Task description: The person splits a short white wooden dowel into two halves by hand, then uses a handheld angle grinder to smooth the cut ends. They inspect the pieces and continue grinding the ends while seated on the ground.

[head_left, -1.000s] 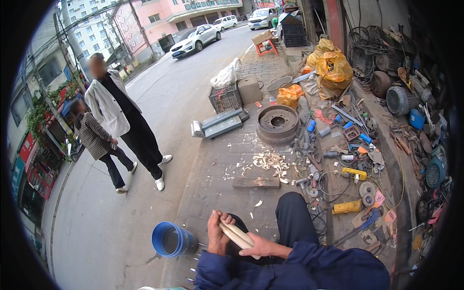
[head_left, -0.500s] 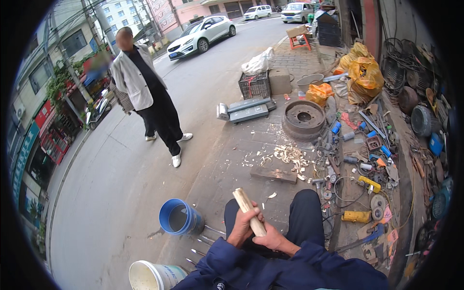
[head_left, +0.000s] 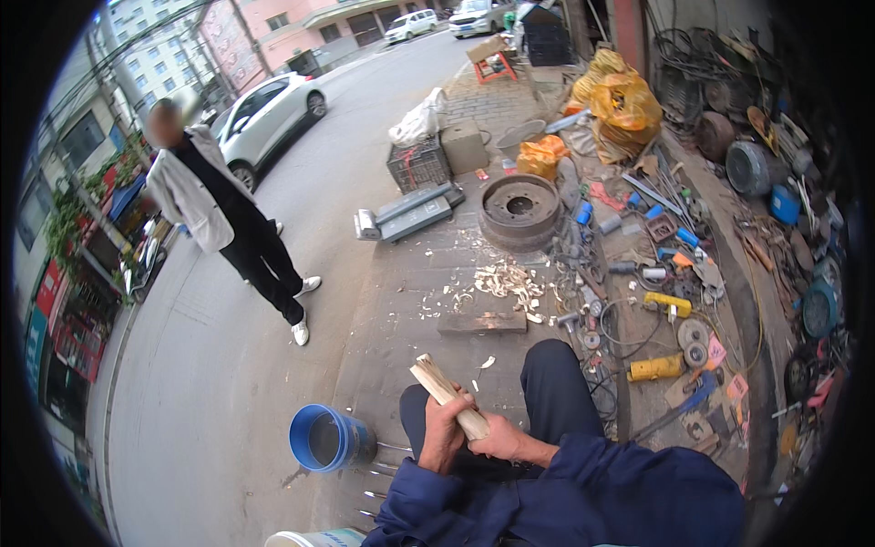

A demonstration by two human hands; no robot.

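Observation:
A pale, roughly shaved wooden stick [head_left: 435,378] is held tilted above my lap, its far end pointing forward and left. My left hand [head_left: 444,427] wraps round its middle. Lower down, my right hand [head_left: 503,439] is closed about the near end, covering part of it. Ahead of my knees a short wooden block [head_left: 483,323] lies on the ground, with a heap of pale wood shavings [head_left: 510,284] behind it.
A blue bucket of water [head_left: 326,438] and a white bucket [head_left: 314,538] stand at my left beside thin metal tools. A rusty wheel rim [head_left: 520,211] is ahead. Tools and scrap, including a yellow power tool [head_left: 658,367], cover the right. A person [head_left: 219,196] stands at left near a white car [head_left: 273,123].
My view has turned to the right, shifting most of the scene left. The white car has driven on behind the standing person. Both hands keep their hold on the wooden stick.

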